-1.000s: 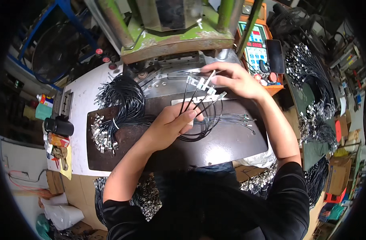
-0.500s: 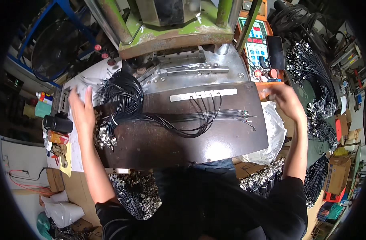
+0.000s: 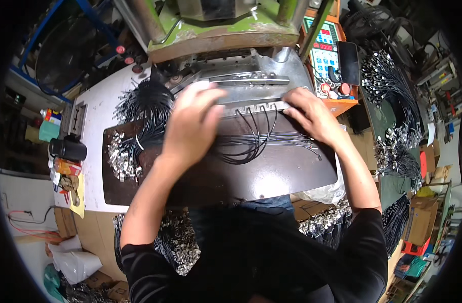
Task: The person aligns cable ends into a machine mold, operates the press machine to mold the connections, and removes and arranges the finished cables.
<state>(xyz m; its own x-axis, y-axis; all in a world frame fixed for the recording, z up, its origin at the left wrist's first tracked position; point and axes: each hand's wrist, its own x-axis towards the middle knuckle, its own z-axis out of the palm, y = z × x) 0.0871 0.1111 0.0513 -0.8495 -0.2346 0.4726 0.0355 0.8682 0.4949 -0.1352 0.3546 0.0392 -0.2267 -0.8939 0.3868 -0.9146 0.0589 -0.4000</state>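
A pale metal strip (image 3: 256, 108) with small notches lies along the far edge of a dark brown board (image 3: 231, 184). Several black cables (image 3: 253, 126) run from its notches and curve back over the board. My right hand (image 3: 314, 115) pinches the strip's right end between thumb and fingers. Over the strip's left end is my left hand (image 3: 190, 123), smeared by motion, its fingers apart and nothing visible in them. It hides part of the strip and of the thick black cable bundle (image 3: 147, 101) on the left. Silvery connector ends (image 3: 122, 156) lie at the board's left.
A green press (image 3: 226, 33) stands over a metal bed with a steel bar (image 3: 261, 80). To the right are a control panel (image 3: 324, 55) and a dark phone (image 3: 348, 63). A black bottle (image 3: 68, 149) sits at the left. More cable bundles (image 3: 402, 96) hang at the right.
Both hands have come inward from the board's sides to the strip. My right hand has taken hold of its right end, and the strip sits slightly farther back.
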